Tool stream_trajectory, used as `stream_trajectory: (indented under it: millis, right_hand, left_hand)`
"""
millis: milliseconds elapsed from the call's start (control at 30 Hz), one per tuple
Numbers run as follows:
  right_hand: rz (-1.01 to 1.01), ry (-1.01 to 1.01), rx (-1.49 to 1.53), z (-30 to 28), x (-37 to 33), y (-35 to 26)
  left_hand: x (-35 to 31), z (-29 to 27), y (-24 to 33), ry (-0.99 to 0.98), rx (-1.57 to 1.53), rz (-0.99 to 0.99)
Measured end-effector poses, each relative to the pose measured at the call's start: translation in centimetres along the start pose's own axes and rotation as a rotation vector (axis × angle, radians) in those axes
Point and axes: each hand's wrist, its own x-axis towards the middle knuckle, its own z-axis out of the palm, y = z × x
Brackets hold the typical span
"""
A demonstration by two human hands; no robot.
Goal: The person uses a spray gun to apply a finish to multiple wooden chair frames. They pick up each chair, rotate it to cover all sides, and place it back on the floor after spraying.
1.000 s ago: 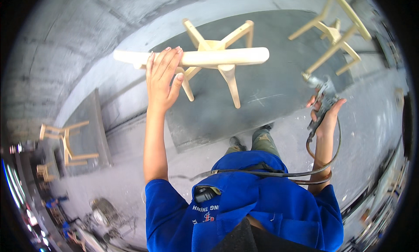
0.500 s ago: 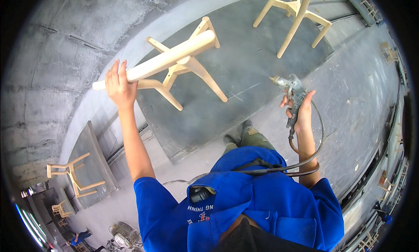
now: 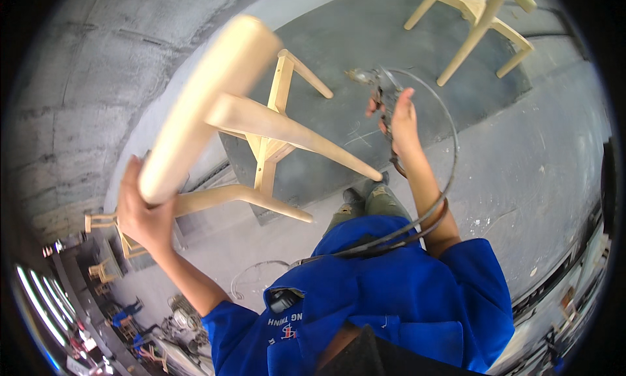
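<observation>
A pale wooden chair frame (image 3: 212,83), without a seat, fills the left middle of the head view, its thick top rail slanting up toward me. Around the near left end of that rail my left hand (image 3: 145,213) is closed; both are slightly blurred. In my right hand (image 3: 402,118) is a metal spray gun (image 3: 379,83), its nozzle pointing left toward the frame. My fingers wrap its handle, partly hidden behind it. From the gun a thin hose (image 3: 451,131) loops down past my right forearm and across my waist.
A large dark board (image 3: 313,174) lies beyond my feet. Another chair frame (image 3: 479,24) stands on its far right part. More wooden frames (image 3: 101,223) are at the left, below a grey wall (image 3: 72,115). Machinery (image 3: 186,314) and a person (image 3: 124,317) show at the lower left.
My left hand has moved down and left, turning the chair frame and bringing it nearer to me. The spray gun in my right hand has shifted left and up.
</observation>
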Motion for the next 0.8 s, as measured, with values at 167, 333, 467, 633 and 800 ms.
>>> stream_trajectory:
  millis: [167, 333, 467, 633, 800]
  right_hand:
    - [0.209, 0.042, 0.023, 4.1, 5.6, 5.6]
    - [0.351, 0.229, -0.125, 0.8, 4.5, 14.9]
    - [0.310, 0.311, -0.106, -4.7, 0.1, 19.6]
    - [0.506, 0.358, -0.486, -10.1, -5.9, 19.4]
    - [0.569, 0.308, -0.535, -6.2, -12.3, 22.5]
  left_hand:
    - [5.5, 2.7, -5.0, 0.101, 0.385, 0.073]
    - [3.6, 11.0, -11.2, 0.207, 0.421, 0.053]
    - [-11.6, 19.2, -8.4, -0.009, -0.130, -0.132]
    - [-32.0, 24.5, -0.4, -0.063, -0.509, -0.462]
    - [-35.6, 25.7, -3.0, -0.138, -0.544, -0.529]
